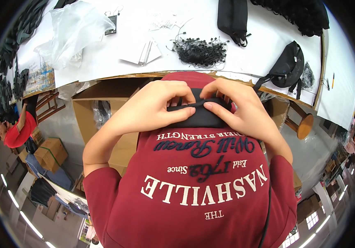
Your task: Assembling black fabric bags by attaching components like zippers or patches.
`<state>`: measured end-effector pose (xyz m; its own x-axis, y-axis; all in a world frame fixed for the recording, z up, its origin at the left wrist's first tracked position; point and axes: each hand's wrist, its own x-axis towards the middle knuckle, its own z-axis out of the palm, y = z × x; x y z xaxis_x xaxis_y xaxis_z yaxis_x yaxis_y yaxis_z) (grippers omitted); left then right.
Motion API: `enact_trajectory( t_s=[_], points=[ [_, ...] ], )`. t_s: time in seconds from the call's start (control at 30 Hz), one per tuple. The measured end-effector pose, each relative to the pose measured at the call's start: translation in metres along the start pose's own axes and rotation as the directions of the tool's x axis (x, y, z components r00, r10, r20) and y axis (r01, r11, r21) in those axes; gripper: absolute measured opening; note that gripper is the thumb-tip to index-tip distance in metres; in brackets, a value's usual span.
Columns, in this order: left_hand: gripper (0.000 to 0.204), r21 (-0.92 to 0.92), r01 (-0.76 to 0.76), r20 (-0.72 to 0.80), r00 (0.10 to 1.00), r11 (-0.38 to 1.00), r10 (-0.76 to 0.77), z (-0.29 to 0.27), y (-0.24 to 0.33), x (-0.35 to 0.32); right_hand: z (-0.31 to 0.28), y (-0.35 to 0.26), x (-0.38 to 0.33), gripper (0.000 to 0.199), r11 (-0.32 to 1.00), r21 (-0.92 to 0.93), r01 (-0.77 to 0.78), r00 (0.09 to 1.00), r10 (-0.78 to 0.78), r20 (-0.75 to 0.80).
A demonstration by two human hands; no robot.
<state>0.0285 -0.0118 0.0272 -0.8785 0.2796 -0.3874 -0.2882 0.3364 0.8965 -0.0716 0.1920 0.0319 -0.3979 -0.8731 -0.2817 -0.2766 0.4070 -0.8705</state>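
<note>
Close against my body, just below the table edge, lies a black fabric bag (pixel 204 120), partly covered by my fingers. My left hand (pixel 165 101) pinches its upper edge between thumb and fingers. On the same edge, a short way to the right, my right hand (pixel 237 103) is closed too, its thumb pressed on the fabric near the left thumb. The curled fingers of both hands partly hide the bag's top. Beyond them on the white table (pixel 136 25) is a tangled heap of black tag strings (pixel 200 51).
White cards (pixel 142 53), a clear plastic bag (pixel 78 29) and a black hang tag (pixel 111 25) lie left. A flat black bag (pixel 232 18) and a black waist bag (pixel 287 66) lie right. Below are a cardboard box (pixel 84 120) and wooden stool (pixel 305 126). Another person (pixel 20 130) is far left.
</note>
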Motion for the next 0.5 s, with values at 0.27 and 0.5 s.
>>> enact_trajectory(
  t_s=[0.27, 0.5],
  points=[
    [0.017, -0.196, -0.048, -0.096, 0.995, 0.979, 0.030, 0.007, -0.014, -0.008, -0.003, -0.005, 0.001, 0.029, 0.985, -0.074, 0.154, 0.988, -0.153, 0.022],
    [0.021, 0.139, -0.291, -0.196, 0.929, 0.946, 0.315, 0.011, -0.009, -0.015, -0.004, -0.003, 0.004, 0.018, 0.983, -0.054, 0.174, 0.983, -0.170, 0.065]
  ],
)
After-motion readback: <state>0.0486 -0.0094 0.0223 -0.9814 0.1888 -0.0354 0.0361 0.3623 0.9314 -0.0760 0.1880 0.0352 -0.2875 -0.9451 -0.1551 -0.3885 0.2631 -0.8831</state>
